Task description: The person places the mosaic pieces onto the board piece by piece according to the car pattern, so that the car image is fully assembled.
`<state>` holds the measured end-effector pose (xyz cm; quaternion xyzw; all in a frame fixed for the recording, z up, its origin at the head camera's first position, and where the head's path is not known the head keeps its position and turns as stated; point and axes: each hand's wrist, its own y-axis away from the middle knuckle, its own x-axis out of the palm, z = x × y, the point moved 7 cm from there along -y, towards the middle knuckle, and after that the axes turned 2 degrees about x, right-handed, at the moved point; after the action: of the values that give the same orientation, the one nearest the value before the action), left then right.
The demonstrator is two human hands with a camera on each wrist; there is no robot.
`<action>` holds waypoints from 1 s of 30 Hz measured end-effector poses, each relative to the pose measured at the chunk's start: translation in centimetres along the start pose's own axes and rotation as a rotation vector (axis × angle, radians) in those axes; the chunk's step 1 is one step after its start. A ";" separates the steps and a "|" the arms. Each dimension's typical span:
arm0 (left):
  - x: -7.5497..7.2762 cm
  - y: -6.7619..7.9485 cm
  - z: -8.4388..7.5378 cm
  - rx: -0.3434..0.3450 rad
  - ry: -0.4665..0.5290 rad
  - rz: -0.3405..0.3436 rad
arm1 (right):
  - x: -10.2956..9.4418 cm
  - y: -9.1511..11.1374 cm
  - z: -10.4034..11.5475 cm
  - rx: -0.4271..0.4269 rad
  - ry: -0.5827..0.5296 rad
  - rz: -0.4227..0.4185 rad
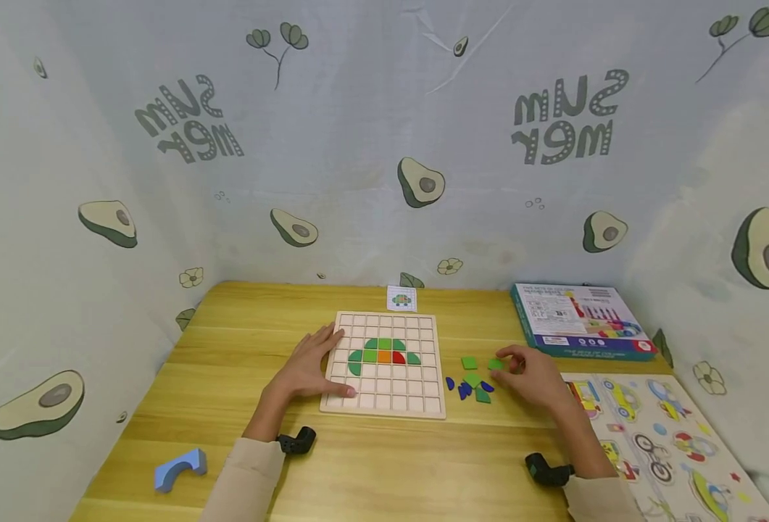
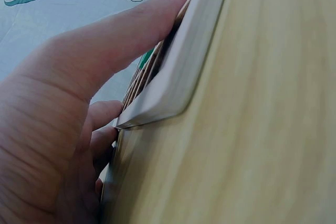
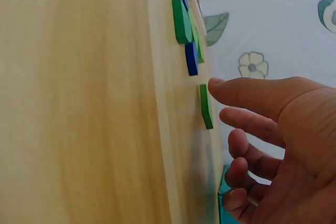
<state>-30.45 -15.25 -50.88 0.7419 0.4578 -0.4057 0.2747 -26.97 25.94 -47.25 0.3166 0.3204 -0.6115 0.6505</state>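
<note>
My left hand (image 1: pixel 307 366) rests at the left side of the wooden grid board (image 1: pixel 384 415), its straight thumb laid over the lower left squares and its other fingers at the left edge. Green pieces, an orange square (image 1: pixel 383 357) and a red piece (image 1: pixel 398 357) sit in the grid's middle. Right of the board, my right hand (image 1: pixel 530 377) hovers with loosely bent fingers beside a light green square (image 1: pixel 494 364). In the right wrist view that green piece (image 3: pixel 206 106) lies on the table just by the thumb tip, with nothing between the fingers.
Loose green squares (image 1: pixel 468 362), blue pieces (image 1: pixel 450 383) and a dark green piece (image 1: pixel 483 396) lie right of the board. A small picture card (image 1: pixel 401 299) is behind it. A boxed set (image 1: pixel 580 320) and a vehicle picture board (image 1: pixel 674 435) lie right; a blue arch block (image 1: pixel 180 470) lies front left.
</note>
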 end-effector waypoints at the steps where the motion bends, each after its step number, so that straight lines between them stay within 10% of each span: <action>1: 0.0 0.0 0.1 -0.001 0.000 -0.003 | -0.1 0.0 -0.2 0.006 0.005 0.003; 18: -0.1 0.0 -0.2 0.009 0.011 -0.012 | -0.1 -0.1 -0.5 0.033 0.029 0.029; 30: 0.0 0.0 -0.2 -0.005 0.012 -0.004 | 0.7 -0.4 3.0 -0.054 -0.025 -0.015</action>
<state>-30.41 -15.10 -50.76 0.7426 0.4619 -0.4009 0.2729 -27.29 23.09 -45.99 0.2890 0.3309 -0.6116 0.6580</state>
